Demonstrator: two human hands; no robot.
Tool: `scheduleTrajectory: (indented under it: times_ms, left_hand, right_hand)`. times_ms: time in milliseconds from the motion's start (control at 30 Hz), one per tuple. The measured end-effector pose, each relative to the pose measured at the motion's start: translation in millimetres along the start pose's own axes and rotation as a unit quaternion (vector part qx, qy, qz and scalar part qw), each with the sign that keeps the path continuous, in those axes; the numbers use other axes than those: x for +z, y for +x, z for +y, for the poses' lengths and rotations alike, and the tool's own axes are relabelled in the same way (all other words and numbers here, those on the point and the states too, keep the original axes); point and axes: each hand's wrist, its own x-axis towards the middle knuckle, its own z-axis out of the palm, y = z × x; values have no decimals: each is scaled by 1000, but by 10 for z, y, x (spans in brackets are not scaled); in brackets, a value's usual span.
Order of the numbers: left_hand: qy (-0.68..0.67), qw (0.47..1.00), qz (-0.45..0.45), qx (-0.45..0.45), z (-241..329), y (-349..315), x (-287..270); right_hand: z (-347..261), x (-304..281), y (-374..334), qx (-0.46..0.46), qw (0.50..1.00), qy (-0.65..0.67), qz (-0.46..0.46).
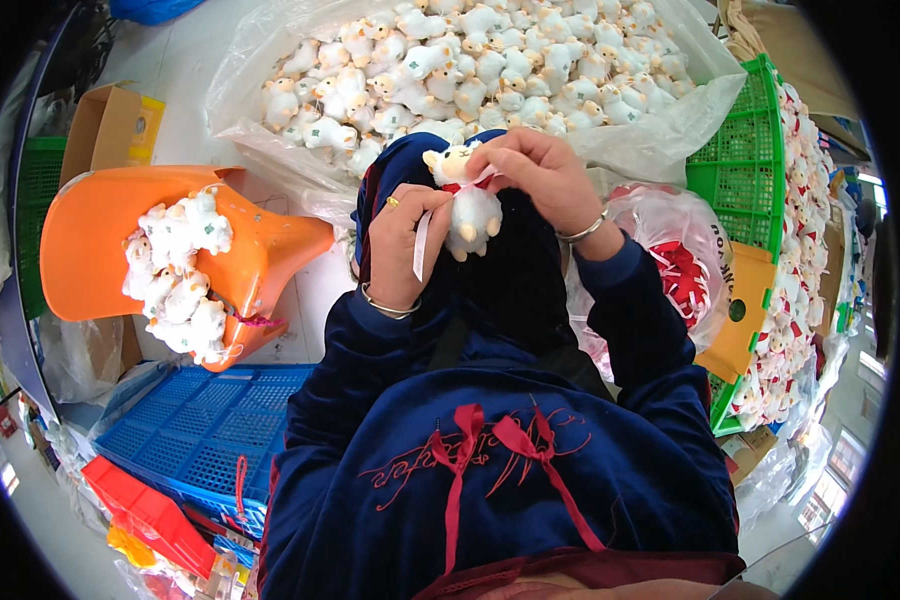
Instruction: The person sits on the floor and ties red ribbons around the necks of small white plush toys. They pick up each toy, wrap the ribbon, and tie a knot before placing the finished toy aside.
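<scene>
A small white plush lamb (470, 205) with tan feet is held over my lap. My left hand (402, 240) grips its side and pinches a white ribbon (420, 245) that hangs down. At the lamb's neck, my right hand (542, 170) pinches a red bow. Both wrists wear thin bangles. My dark blue velvet sleeves frame the toy.
A clear plastic sheet (660, 130) ahead carries a heap of several like lambs (470, 60). An orange stool seat (100, 240) at left bears finished lambs. A bag of red ribbons (680, 270) sits at right beside green crates (745, 160). Blue crates (200, 420) lie lower left.
</scene>
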Motion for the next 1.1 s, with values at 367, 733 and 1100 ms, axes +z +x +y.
scheduleTrajectory:
  times_ms: [367,733,1100]
  left_hand:
    - [-114,987,4,-114,18,50,-40]
    - [-127,983,-115,-70,197,146,-181]
    - [-160,938,-141,-274,205,200,-219]
  right_hand:
    - [326,-10,-19,-64,975,-204,-61]
    - [316,170,-117,-188,920,-345,2]
    - [395,166,-222,-179,927,-322,67]
